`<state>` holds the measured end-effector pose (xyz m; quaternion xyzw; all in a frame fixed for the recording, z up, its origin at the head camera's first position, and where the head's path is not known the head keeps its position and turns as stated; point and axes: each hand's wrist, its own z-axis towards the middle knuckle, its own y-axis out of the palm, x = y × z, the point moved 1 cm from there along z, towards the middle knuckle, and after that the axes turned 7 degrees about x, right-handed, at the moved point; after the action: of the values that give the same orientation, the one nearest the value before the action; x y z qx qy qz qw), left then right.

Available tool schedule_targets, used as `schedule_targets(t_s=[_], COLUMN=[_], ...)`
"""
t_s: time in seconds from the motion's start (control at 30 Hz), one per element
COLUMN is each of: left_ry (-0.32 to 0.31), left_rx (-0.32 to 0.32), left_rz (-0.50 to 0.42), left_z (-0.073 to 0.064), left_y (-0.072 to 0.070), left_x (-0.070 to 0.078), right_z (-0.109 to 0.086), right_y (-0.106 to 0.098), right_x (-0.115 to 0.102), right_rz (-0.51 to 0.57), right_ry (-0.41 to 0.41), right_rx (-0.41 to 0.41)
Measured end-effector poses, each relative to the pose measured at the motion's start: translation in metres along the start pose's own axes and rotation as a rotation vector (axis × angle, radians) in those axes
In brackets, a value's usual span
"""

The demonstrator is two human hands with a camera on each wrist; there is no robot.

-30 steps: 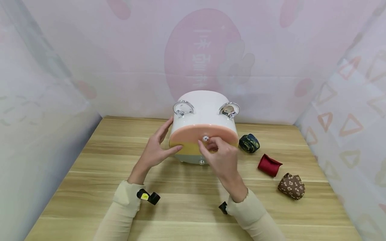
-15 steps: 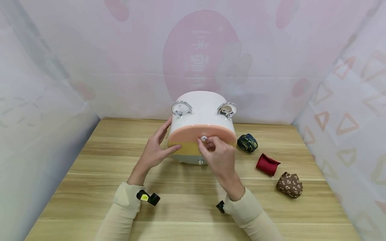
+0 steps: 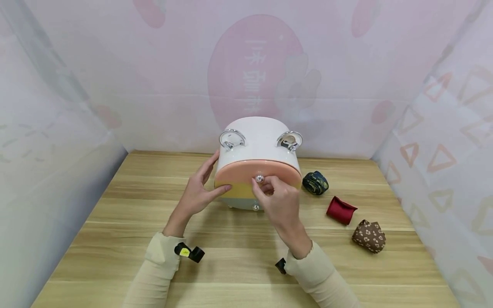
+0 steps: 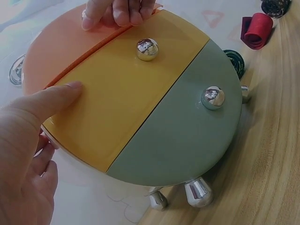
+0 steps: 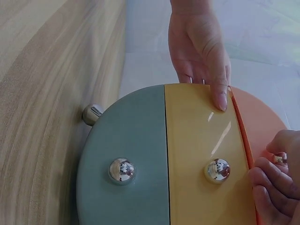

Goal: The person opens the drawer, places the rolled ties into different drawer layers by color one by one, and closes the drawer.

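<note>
A small rounded drawer cabinet (image 3: 259, 137) has a white shell and three coloured drawer fronts. My left hand (image 3: 198, 190) grips its left edge, thumb on the yellow drawer (image 4: 126, 89) and fingers along the side. With thumb and fingers, my right hand (image 3: 283, 203) pinches the silver knob (image 3: 259, 178) of the top orange drawer (image 3: 240, 171). That drawer stands slightly proud of the yellow one; its darker edge shows in both wrist views. The lowest drawer (image 5: 126, 140) is grey-green and flush with the yellow one.
On the wooden table (image 3: 231, 265), right of the cabinet, lie a rolled dark patterned tie (image 3: 316, 183), a rolled red tie (image 3: 341, 210) and a rolled brown floral tie (image 3: 369, 236). Two silver ring ears (image 3: 233, 139) rise from the cabinet top. Printed curtains (image 3: 154, 85) enclose the table.
The orange drawer has come forward very slightly, with my right hand on its knob. My left hand keeps its place on the cabinet. The whole view has shifted a little.
</note>
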<state>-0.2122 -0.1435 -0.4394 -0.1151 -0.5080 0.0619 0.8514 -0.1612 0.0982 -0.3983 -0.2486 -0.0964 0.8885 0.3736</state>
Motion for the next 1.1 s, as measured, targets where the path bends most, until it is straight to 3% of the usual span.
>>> schedule_targets(t_s=[0.63, 1.1], left_ry=[0.016, 0.036], left_rx=[-0.029, -0.013], left_rz=[-0.015, 0.003], left_z=[0.0, 0.002], left_y=[-0.003, -0.003], left_x=[-0.002, -0.003], right_z=[-0.007, -0.011], right_y=[-0.012, -0.023], right_x=[-0.007, -0.012], right_rz=[-0.008, 0.002], right_ry=[-0.05, -0.079], right_rx=[0.011, 0.01])
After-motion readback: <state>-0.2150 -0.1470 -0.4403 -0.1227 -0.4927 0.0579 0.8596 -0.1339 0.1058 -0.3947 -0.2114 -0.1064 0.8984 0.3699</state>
